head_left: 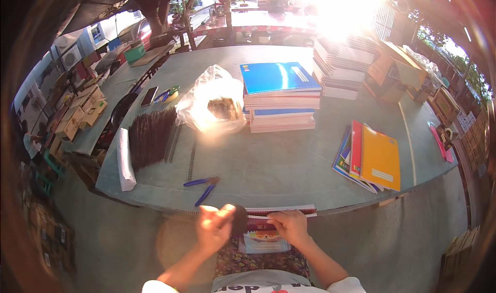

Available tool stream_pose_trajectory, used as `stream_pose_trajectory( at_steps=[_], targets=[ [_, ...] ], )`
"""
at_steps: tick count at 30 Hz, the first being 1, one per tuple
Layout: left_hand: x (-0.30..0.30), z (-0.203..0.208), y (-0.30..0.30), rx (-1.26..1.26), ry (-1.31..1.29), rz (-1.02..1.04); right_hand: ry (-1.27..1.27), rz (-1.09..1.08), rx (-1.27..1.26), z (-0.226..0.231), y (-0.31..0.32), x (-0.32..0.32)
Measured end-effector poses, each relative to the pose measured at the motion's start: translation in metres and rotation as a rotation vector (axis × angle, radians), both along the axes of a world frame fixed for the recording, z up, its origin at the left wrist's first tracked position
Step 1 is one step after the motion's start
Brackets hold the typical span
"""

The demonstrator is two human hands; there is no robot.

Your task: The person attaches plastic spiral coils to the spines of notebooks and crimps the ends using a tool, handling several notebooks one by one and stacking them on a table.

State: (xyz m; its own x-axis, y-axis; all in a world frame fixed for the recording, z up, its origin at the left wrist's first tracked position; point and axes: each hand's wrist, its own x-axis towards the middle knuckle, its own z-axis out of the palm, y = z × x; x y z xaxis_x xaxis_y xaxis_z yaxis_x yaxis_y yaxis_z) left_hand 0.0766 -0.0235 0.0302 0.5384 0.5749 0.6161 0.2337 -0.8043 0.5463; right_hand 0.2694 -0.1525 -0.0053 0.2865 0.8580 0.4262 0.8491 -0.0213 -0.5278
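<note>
A notebook (266, 241) with a colourful picture cover lies against my lap at the table's near edge, its bound side toward the table. My right hand (291, 227) is closed on the notebook's right part, thumb and fingers pinching near the bound edge. To its left, my left hand (213, 228) is raised with fingers curled, a little smeared by motion; what it pinches, if anything, I cannot make out. A dark rounded shape (239, 220) sits beside those fingers. Blue-handled pliers (204, 184) lie spread on the table just beyond my left hand.
On the table (258, 164) are a bundle of dark binding coils (150, 138), a white roll (125, 161), a plastic bag (199, 107) of coils, a stack of blue-topped notebooks (281, 81), spiral notebooks (380, 156), a phone (150, 96), paper stacks (343, 68) and cardboard boxes (392, 71).
</note>
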Motion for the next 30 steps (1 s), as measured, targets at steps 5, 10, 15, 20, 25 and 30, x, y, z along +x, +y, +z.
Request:
stream_pose_trajectory(
  at_steps=[5,10,15,20,25,30],
  targets=[
    [0.000,-0.015,-0.015,-0.029,0.070,-0.071,0.036,0.031,0.027,0.000,-0.001,0.000],
    [0.009,-0.024,-0.013,0.020,0.331,-0.130,0.065,0.013,-0.005,-0.003,0.000,0.001],
    [0.016,0.000,-0.017,-0.007,0.069,0.007,0.045,0.000,0.000,-0.005,-0.004,-0.002],
    [0.023,-0.019,-0.020,0.017,0.173,-0.091,0.117,-0.003,-0.062,0.003,-0.005,0.005],
    [0.033,-0.006,-0.020,0.101,0.124,0.039,0.324,-0.084,-0.279,0.029,-0.035,0.037],
    [0.042,-0.003,-0.023,0.082,0.084,-0.143,1.041,-0.034,-0.193,-0.007,-0.060,0.067]
  ],
)
